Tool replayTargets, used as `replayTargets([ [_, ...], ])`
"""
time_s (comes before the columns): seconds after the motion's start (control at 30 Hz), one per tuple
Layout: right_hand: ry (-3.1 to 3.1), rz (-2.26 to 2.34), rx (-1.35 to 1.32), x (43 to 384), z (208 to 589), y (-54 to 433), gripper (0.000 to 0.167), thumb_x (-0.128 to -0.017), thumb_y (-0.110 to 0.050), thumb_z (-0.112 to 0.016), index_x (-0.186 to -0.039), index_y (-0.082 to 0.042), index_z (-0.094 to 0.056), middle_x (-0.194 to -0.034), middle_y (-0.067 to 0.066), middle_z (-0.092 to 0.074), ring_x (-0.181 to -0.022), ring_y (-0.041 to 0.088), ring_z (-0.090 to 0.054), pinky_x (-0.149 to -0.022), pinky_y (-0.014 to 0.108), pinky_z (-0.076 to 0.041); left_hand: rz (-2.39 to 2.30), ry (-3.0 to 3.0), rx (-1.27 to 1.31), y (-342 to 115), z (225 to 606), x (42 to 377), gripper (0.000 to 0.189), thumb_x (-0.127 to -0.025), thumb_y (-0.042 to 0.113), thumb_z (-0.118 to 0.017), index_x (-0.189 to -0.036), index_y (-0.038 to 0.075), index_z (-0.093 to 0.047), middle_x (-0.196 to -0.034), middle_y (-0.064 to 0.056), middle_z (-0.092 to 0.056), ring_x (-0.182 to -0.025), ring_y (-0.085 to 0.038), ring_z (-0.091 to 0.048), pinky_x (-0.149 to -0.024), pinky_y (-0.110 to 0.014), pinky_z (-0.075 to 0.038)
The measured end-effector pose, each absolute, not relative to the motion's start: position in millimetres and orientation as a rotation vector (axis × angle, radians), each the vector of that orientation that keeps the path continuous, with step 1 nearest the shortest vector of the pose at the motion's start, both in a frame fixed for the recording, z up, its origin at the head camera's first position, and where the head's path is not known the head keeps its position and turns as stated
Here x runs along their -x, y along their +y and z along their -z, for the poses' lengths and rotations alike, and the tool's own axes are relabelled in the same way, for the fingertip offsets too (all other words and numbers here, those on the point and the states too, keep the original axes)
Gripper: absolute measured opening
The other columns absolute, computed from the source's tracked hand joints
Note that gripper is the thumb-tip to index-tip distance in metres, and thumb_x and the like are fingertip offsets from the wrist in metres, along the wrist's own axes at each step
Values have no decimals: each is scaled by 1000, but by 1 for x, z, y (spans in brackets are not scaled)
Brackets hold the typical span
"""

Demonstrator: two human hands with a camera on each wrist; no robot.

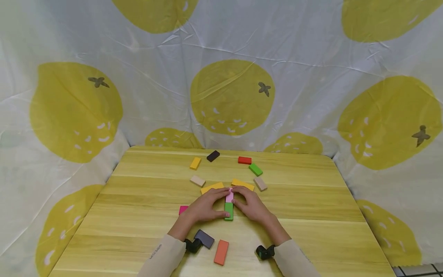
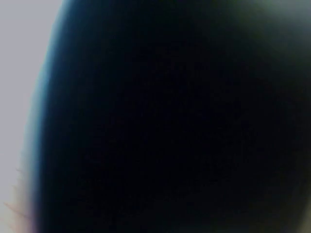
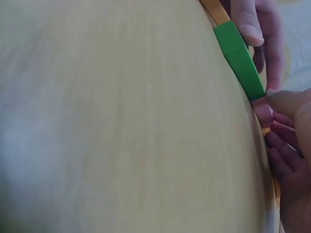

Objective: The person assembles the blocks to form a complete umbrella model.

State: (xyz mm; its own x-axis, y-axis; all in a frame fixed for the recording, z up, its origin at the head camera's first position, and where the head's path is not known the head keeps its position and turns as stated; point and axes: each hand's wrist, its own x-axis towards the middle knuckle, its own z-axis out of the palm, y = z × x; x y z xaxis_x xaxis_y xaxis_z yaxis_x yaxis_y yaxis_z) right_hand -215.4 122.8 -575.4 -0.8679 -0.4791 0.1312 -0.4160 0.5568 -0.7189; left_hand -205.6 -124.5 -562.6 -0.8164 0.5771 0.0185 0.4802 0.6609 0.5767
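Observation:
A pink block (image 1: 229, 196) and a green block (image 1: 228, 211) lie end to end in a line on the wooden table, between both hands. My left hand (image 1: 207, 206) reaches in from the left; its fingertips touch the pink block's far end, and its thumb lies at the green block's near part. My right hand (image 1: 252, 205) pinches the pink block between thumb and fingers. In the right wrist view, the right thumb (image 3: 286, 103) meets the pink block (image 3: 263, 111) where it joins the green block (image 3: 240, 60). The left wrist view is almost wholly dark.
Beyond the hands lie two yellow blocks (image 1: 212, 187) (image 1: 243, 185), two beige blocks (image 1: 198, 181) (image 1: 260, 183), and several other coloured blocks. A magenta block (image 1: 182, 209) is partly behind the left hand. Nearer lie a grey block (image 1: 205, 239) and an orange block (image 1: 221, 252).

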Motion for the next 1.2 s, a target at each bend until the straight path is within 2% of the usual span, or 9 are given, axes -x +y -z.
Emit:
replayTargets([
  [0.33, 2681, 1184, 804, 201, 565, 129, 52, -103, -30, -65, -150, -12, -52, -155, 4, -52, -148, 27, -45, -122, 51, -36, -846, 2717, -839, -122, 557, 206, 89, -84, 64, -76, -157, 24, -46, -161, 2, -46, -150, -26, -42, -120, -51, -39],
  [0.77, 2681, 1155, 874, 157, 550, 137, 48, -100, -32, -69, -143, -14, -58, -148, -1, -58, -140, 21, -53, -114, 51, -46, -850, 2704, -815, -119, 553, 202, 85, -86, 59, -77, -156, 20, -48, -161, 1, -46, -149, -27, -42, -120, -51, -39],
  [0.93, 2667, 1098, 910, 140, 553, 132, 48, -99, -40, -70, -142, -21, -60, -145, -5, -59, -137, 17, -55, -113, 48, -47, -840, 2711, -822, -118, 552, 201, 83, -88, 56, -77, -156, 20, -47, -161, 1, -46, -150, -26, -41, -121, -50, -38],
  [1.2, 2657, 1026, 894, 112, 558, 125, 63, -93, -61, -68, -142, -24, -59, -142, -9, -58, -133, 15, -56, -111, 46, -49, -839, 2722, -831, -119, 555, 200, 83, -88, 58, -76, -156, 21, -47, -162, 3, -45, -149, -25, -42, -120, -49, -39],
])
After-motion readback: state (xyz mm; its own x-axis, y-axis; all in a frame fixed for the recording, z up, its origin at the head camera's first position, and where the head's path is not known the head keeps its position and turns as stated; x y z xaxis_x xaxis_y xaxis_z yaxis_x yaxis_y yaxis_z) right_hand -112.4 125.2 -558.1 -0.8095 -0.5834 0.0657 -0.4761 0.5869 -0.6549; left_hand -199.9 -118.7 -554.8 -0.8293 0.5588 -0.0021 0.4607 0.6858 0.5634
